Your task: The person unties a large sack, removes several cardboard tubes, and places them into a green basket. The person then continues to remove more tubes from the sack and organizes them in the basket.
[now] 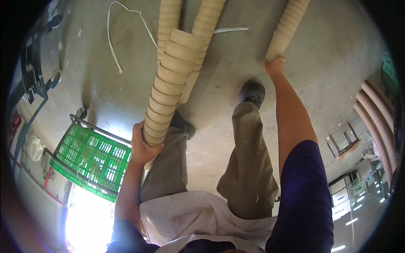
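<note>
My left hand (143,145) is closed round the near end of a long stack of nested brown paper cups (168,86). The stack slants up and away to the right, above two more stacks of brown cups, a left one (169,17) and a right one (209,17). Farther to the right, my right hand (275,67) grips the near end of a separate cup stack (287,27), with that arm stretched out. The far ends of the right-hand stack and of the two lower stacks run out of view. Most fingers of the right hand are hidden.
A green plastic crate (90,152) sits in a dark metal frame at the left. White strap (231,30) lies on the concrete floor under the stacks. Several long curved brown stacks (375,122) are at the far right. My dark clog (253,92) stands between the stacks.
</note>
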### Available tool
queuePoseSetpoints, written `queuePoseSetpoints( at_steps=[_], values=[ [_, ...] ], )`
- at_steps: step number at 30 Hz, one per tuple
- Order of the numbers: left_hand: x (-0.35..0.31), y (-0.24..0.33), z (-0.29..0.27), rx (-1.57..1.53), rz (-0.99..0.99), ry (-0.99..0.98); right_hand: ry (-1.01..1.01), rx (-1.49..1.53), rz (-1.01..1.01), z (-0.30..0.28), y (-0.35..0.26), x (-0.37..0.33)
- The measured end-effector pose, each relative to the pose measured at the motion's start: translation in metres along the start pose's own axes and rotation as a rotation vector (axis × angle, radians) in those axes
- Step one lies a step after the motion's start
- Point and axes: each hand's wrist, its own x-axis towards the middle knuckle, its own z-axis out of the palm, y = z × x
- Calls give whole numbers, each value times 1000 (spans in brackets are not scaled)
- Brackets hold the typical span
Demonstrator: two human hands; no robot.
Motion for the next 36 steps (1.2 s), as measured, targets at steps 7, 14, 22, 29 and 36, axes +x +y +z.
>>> queuePoseSetpoints(
  at_steps=[7,14,22,29,36],
  values=[
    [0,2,5,73,-6,25,-281,480,238,29,150,-29],
    [10,5,6,55,-46,-4,-125,155,-181,0,52,4],
    [25,11,8,5,-1,23,-91,19,260,-2,139,-75],
    [41,20,19,-55,-15,-48,-285,-187,348,40,164,-82],
    [82,90,25,-228,157,150,23,216,-168,0,121,-135]
  ],
)
